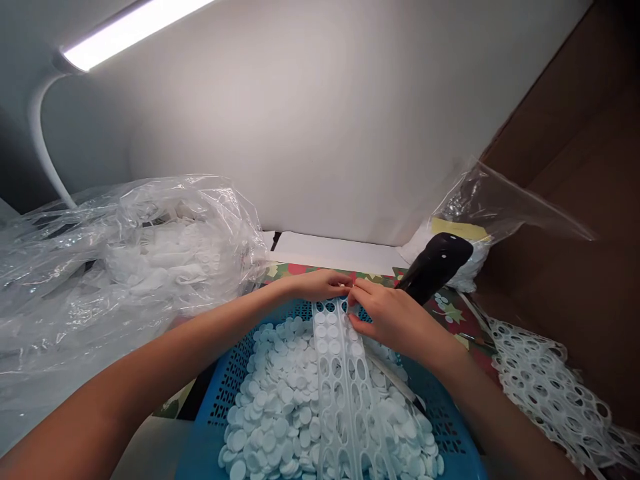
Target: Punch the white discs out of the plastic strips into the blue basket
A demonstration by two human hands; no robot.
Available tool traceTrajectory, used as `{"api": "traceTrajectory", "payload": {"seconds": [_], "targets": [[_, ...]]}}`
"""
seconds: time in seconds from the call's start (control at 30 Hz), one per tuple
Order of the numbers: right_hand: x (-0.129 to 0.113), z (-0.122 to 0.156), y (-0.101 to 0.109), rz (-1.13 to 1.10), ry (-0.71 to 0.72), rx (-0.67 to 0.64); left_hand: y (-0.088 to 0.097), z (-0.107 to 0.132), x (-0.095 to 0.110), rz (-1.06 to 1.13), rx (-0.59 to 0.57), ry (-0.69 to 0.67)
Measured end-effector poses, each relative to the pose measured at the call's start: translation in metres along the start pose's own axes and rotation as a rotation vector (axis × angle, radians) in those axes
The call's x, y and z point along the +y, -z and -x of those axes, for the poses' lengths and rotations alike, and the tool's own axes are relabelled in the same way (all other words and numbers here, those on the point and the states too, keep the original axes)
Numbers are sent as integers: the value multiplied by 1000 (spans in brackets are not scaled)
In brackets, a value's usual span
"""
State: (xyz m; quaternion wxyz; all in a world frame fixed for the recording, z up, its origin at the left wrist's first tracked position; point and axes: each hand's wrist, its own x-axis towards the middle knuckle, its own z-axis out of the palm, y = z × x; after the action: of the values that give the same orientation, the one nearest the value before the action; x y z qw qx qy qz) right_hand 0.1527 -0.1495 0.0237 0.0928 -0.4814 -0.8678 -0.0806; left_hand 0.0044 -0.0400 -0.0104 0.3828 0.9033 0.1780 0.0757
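Note:
A blue plastic basket (200, 427) is filled with small round white discs (280, 400). Across it lie translucent plastic strips (345, 400) with rows of round holes; white discs sit in several holes near the far end, while nearer holes are bare. My left hand (323, 285) is at the strips' far end, fingers bent together toward my right fingertips. Over the right-hand strip, my right hand (383, 310) has its thumb and fingers curled into a pinch. What is between the fingertips of either hand is too small or hidden to tell.
A white stick with a dark tip (397, 380) lies on the discs. Behind my right hand rises a black rounded handle (435, 263). Clear plastic bags (170, 247) stand left, another bag (473, 257) back right. Perforated strips (545, 380) are piled right. A lamp (130, 30) shines above.

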Motion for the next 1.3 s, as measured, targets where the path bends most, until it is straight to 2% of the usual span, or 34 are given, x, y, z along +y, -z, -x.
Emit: {"api": "traceTrajectory", "payload": {"seconds": [0.13, 0.23, 0.37, 0.5, 0.6, 1.07, 1.17, 1.3], "targets": [[-3, -1, -6, 78, 10, 39, 1, 0, 4, -25, 10, 51], [1, 0, -6, 50, 11, 59, 2, 1, 6, -29, 6, 40], [15, 0, -1, -156, -93, 99, 1, 2, 7, -12, 1, 20], [26, -3, -2, -417, -192, 64, 1, 2, 8, -7, 7, 51], [27, -5, -7, -505, -238, 65, 2, 1, 8, 10, 0, 49], [27, -8, -17, -510, -359, 171, 1, 1, 6, 24, 29, 7], [28, -6, -18, -501, -296, 129, 1, 1, 4, 0, 26, 24], [30, -1, -8, -416, -85, 18, 0, 1, 2, -6, 31, 2]]}}
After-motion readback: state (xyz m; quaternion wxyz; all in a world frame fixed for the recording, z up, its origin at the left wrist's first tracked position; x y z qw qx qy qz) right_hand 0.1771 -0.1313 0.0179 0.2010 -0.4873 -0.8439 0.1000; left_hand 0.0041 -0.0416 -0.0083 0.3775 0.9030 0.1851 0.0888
